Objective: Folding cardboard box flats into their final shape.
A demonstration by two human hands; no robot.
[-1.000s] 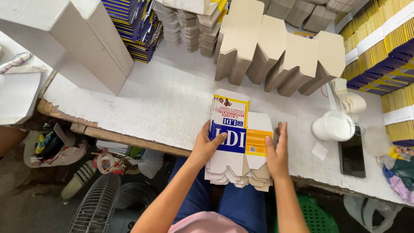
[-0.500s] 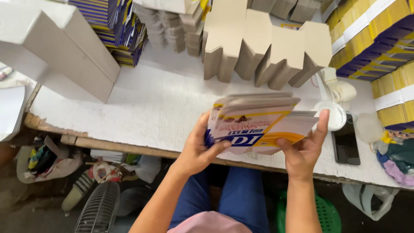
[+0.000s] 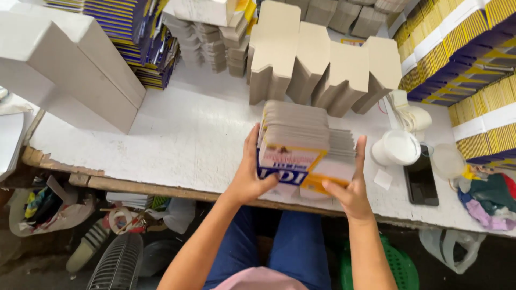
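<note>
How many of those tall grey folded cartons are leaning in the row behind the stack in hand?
4, side by side at the back of the table: first carton, second carton, third carton, fourth carton. More grey ones lie behind, partly cut off.

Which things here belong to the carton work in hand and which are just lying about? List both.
In the job:
left hand and right hand, gripping the stack of flat printed cartons
rows of grey folded cartons
white worktable

Lying about:
black phone
white tape roll
bundle of cloth
fan on the floor
</note>
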